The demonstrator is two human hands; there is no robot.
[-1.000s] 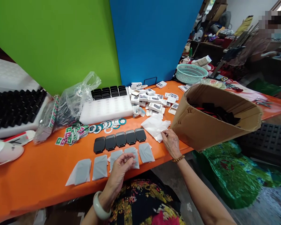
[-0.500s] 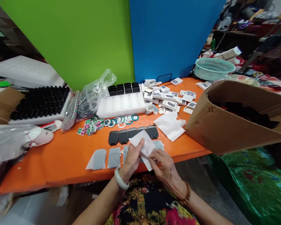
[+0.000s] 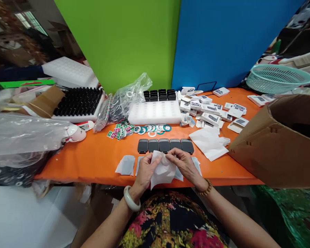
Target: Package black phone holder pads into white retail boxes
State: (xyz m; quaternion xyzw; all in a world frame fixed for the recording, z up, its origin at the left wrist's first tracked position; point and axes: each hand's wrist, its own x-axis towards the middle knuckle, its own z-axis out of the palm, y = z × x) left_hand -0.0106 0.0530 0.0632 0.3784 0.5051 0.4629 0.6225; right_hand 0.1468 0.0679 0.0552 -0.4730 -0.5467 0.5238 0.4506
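Between my hands is a thin white tissue sheet (image 3: 163, 172), creased and held up above the table's front edge. My left hand (image 3: 146, 169) pinches its left side, thumb on top. At its upper right edge, the fingertips of my right hand (image 3: 184, 164) are closed on the sheet. Just beyond lies a row of several flat black devices (image 3: 164, 145) with rounded corners. Nearer to me, several tissue-covered flat pieces (image 3: 126, 165) lie in a row, partly hidden by my hands. A stack of loose white tissue (image 3: 209, 142) rests to the right.
Small white boxes (image 3: 212, 119) are heaped at the back right, beside a large cardboard box (image 3: 260, 148). A white foam tray (image 3: 155, 113) with black pieces stands at the back. Round stickers (image 3: 166, 128) and green and pink cards (image 3: 117, 131) lie before it. A teal basket (image 3: 279, 81) sits far right.
The sheet has turned and opened out between my hands. My right hand has moved up to its top edge. The view has swung left, so the table appears further right.
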